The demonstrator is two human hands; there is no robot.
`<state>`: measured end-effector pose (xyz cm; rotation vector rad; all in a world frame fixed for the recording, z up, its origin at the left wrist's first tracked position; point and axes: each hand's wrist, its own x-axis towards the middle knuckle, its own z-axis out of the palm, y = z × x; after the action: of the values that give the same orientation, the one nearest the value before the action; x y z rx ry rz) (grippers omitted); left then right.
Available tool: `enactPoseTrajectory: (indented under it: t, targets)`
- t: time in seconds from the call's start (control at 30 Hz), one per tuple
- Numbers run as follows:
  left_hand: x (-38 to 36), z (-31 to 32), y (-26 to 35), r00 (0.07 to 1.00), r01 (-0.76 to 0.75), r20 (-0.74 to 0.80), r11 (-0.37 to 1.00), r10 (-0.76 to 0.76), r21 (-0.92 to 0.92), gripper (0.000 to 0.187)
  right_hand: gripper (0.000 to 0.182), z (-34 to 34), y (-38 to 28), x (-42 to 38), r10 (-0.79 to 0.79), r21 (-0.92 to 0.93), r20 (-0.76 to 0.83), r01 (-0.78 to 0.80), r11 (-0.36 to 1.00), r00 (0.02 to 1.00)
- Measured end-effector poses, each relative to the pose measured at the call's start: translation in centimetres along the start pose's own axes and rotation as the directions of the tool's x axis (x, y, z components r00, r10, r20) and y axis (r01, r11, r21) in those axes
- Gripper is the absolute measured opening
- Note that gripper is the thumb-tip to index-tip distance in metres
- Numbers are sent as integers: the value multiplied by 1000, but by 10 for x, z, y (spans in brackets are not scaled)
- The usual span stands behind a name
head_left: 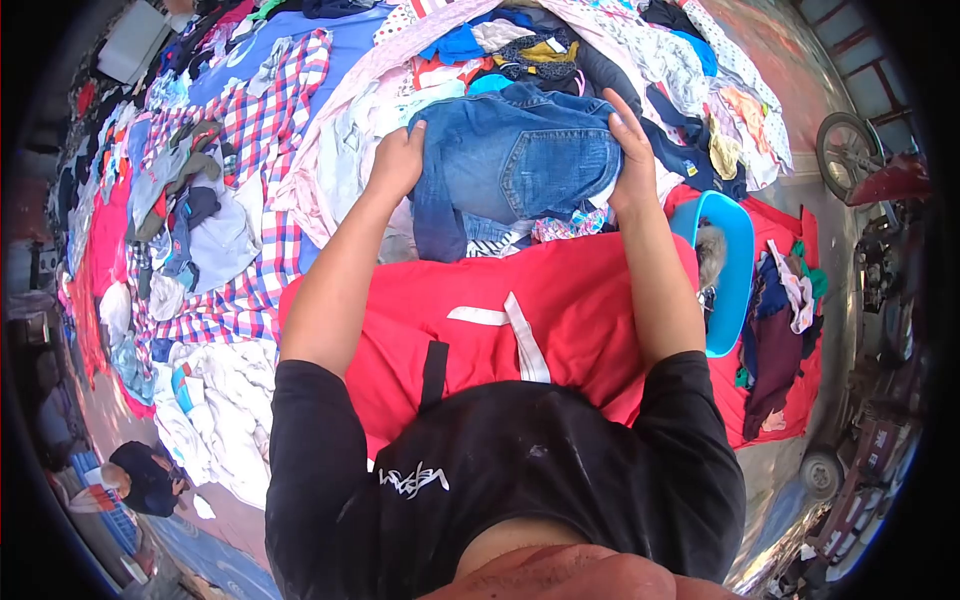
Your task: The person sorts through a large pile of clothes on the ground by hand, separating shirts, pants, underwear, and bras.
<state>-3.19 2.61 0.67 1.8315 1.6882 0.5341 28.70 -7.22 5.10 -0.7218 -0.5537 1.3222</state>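
Note:
A piece of blue denim with a back pocket (560, 170), apparently a pair of jeans, is held up in front of me between both hands. My left hand (400, 160) is closed on its left edge, with the thumb on top. At the right edge, my right hand (632, 155) holds the denim with thumb and palm, its fingers reaching up along the side. Darker denim hangs down at the lower left. Red cloth (470, 300) with white and black straps covers my lap. Beneath the jeans, striped and patterned clothes show in part.
A mixed pile of clothes (530, 50) lies ahead. Checked cloth (250, 120) with garments on it spreads left, near white clothes (220, 410). On the right stand a blue plastic basin (735, 270) and dark clothes (775, 350) on red fabric. Another person (145, 478) is at the lower left.

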Motion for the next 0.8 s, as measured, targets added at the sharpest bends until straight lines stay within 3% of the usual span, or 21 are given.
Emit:
enactPoseTrajectory:
  t: [0.07, 0.1, 0.13, 0.2, 0.27, 0.3, 0.4, 0.43, 0.47, 0.57, 0.67, 0.7, 0.8]
  targets:
    - [2, -6, -11, 986, -54, -149, 989, 75, 138, 50, 48, -13, -1, 9, -92, 5, -51, 92, 996, 994]
    - [-4, -16, -2, 992, 79, -103, 995, -73, 53, 38, 48, -17, -1, 13, -91, 50, -64, 95, 994, 994]
    - [0, -10, -11, 959, -15, -280, 994, 46, 112, 35, 48, -21, -2, 15, -91, 95, -80, 98, 991, 993]
    - [-1, 0, -20, 765, -171, -575, 952, 292, 256, 31, 51, -22, -1, 13, -55, 107, -68, 62, 992, 996]
    - [-13, 12, -3, 857, -282, -434, 958, 278, 55, 34, 53, -15, 4, 15, -36, 108, -45, 41, 993, 998]
    - [-27, 23, 15, 946, -277, -252, 917, 206, -289, 33, 56, -11, 8, 15, -22, 109, 0, 22, 994, 1000]
    - [-76, 50, 62, 944, -206, 170, 909, 281, -362, 40, 62, -6, 26, 7, 60, 88, 89, -68, 994, 994]
    - [-86, 58, 68, 933, -175, 226, 903, 279, -393, 45, 64, -8, 32, 5, 92, 76, 91, -99, 992, 992]
    - [-89, 70, 67, 921, -258, 180, 889, 345, -378, 51, 64, -1, 37, 0, 114, 81, 91, -122, 989, 989]
    - [-83, 91, 53, 954, -246, 89, 916, 287, -318, 64, 65, 20, 40, -14, 169, 88, 121, -180, 980, 978]
    - [-71, 91, 49, 970, -229, 13, 934, 241, -273, 73, 51, 17, 42, -19, 251, 146, 105, -265, 953, 962]
    - [-70, 88, 50, 972, -235, -42, 932, 233, -275, 74, 42, 20, 42, -19, 215, 115, 99, -225, 968, 972]
    - [-68, 85, 47, 964, -266, -82, 902, 253, -340, 90, 42, 14, 42, -18, 257, 100, 165, -276, 956, 952]
